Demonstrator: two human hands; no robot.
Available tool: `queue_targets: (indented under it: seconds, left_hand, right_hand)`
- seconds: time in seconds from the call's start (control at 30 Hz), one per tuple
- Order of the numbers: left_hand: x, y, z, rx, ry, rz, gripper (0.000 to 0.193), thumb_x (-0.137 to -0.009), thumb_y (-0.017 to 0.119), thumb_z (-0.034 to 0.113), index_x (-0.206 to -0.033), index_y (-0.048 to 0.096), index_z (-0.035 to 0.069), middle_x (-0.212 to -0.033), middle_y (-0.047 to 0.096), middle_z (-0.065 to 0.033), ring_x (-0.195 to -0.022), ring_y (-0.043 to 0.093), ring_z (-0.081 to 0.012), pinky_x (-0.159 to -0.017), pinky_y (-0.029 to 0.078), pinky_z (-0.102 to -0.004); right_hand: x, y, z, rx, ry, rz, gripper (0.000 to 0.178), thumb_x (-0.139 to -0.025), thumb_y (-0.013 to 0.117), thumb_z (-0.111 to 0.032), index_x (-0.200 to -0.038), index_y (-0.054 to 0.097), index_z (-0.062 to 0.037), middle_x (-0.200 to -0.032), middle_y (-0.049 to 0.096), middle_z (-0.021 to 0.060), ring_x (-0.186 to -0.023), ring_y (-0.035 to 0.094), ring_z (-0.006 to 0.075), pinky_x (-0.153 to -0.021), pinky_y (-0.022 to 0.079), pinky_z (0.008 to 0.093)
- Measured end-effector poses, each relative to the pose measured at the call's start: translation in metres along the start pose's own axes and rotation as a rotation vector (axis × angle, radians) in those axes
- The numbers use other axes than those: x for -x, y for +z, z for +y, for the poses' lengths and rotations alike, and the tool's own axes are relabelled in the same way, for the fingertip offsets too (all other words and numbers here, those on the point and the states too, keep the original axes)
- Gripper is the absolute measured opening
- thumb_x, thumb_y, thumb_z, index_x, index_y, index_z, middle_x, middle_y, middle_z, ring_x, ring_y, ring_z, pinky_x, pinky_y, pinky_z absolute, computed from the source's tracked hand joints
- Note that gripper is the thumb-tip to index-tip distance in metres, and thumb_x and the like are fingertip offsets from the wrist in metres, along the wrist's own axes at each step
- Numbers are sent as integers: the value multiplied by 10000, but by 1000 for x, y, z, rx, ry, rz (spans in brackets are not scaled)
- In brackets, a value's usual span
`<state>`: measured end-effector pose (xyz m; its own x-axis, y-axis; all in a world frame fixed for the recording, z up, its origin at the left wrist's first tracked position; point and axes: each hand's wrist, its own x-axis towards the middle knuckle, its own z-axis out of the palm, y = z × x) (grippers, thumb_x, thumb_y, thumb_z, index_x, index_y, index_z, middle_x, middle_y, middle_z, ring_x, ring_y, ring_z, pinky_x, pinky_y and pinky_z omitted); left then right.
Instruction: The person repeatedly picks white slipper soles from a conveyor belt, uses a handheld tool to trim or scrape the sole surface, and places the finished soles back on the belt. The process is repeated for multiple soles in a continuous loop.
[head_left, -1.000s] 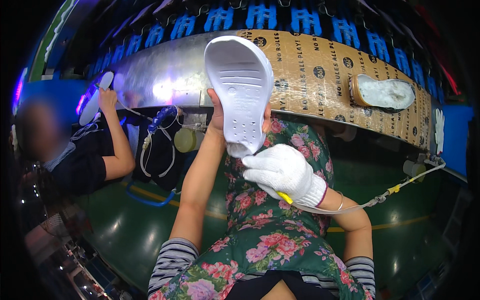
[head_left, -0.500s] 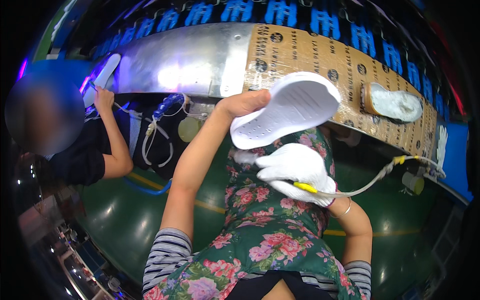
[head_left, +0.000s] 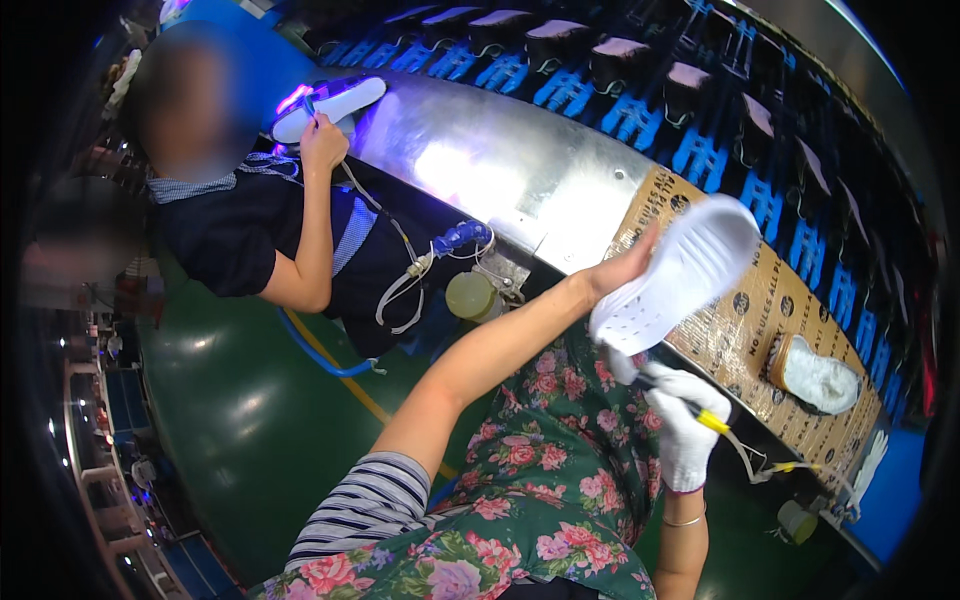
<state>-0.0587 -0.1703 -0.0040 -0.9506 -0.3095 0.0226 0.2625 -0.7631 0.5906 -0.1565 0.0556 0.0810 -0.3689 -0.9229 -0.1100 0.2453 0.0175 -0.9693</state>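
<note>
My bare left hand (head_left: 622, 268) grips a white shoe sole (head_left: 690, 268) by its edge, tilted up over the near edge of the work ledge. The sole has grooves at its upper end and small holes lower down. In a white knitted glove, my right hand (head_left: 684, 425) is closed around a slim brush (head_left: 655, 378) with a dark handle and a yellow fitting, from which a pale hose runs. The brush's whitish, blurred head is at the sole's lower end; whether it touches I cannot tell.
Printed brown cardboard (head_left: 745, 325) covers part of the metal ledge (head_left: 480, 185). On it lies a tan, shoe-shaped piece (head_left: 820, 378) with white filling. Behind runs a row of blue racks (head_left: 565, 92) with dark shoes. At left a co-worker's hand (head_left: 322, 145) holds another sole.
My view has turned, so the ledge now slants down to the right. The brush in my right hand has come to the sole's lower end. My left hand still holds the sole.
</note>
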Motion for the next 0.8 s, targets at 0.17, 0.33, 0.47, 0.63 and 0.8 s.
queue_targets:
  seconds: [0.17, 0.33, 0.47, 0.63, 0.8]
  left_hand:
    - [-7, 0, -6, 164, 499, 339, 550, -1100, 431, 390, -1517, 444, 32, -1387, 620, -223, -1237, 652, -346, -1066, 551, -480]
    - [63, 19, -11, -150, 369, 419, 784, -1062, 314, 662, -1602, 372, 96, -1600, 452, -164, -1450, 461, -359, -1184, 404, -556]
    - [104, 43, -37, 511, 106, 206, 761, -1070, 269, 601, -1628, 319, 87, -1556, 500, -193, -1291, 599, -443, -1080, 494, -645]
    - [104, 48, -71, 738, 133, 133, 746, -913, 532, 341, -1572, 389, 21, -1492, 545, -261, -1247, 633, -454, -1098, 493, -609]
    - [94, 58, -93, 710, 84, 385, 674, -921, 663, 471, -1439, 570, 51, -1344, 683, -183, -1230, 664, -364, -1112, 501, -523]
  right_hand:
    - [-8, -4, 4, -305, 76, 313, 200, -850, 710, 64, -1047, 714, 30, -1144, 741, 216, -944, 736, 259, -723, 624, 317]
    - [-15, 8, 15, -346, 101, 310, 222, -858, 718, 47, -1077, 707, 13, -1160, 741, 194, -903, 721, 211, -712, 588, 277]
    - [-12, 9, 29, -329, 193, 330, 200, -847, 716, 58, -1046, 718, 32, -1166, 732, 189, -931, 716, 214, -784, 602, 295]
    - [-7, 19, 0, -160, 43, 297, 196, -813, 740, 68, -1007, 737, 46, -1151, 742, 185, -943, 720, 207, -808, 595, 293]
    - [-16, 7, -31, 349, -479, 54, 175, -772, 815, 49, -938, 780, 6, -1034, 788, 170, -958, 744, 282, -885, 572, 381]
